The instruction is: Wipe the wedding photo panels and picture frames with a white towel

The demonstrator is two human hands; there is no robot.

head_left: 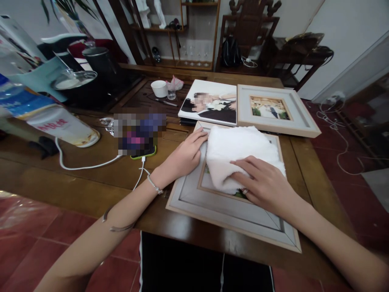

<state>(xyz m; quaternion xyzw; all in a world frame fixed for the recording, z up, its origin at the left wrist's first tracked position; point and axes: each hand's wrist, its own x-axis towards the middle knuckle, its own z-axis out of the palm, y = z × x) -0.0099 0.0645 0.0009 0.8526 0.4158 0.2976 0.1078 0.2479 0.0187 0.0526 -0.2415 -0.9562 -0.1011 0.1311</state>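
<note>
A large light-grey picture frame lies flat on the wooden table in front of me. A folded white cloth lies over its glass. My right hand presses flat on the cloth's near edge, fingers stretched out, a ring on one finger. My left hand rests on the frame's left border, fingers curled onto its edge, touching the cloth's left side. A bracelet sits on that wrist.
A second framed photo and an unframed photo print lie behind. A phone with a white charging cable lies left. Further back are a white cup, a kettle, shelves and a carved chair.
</note>
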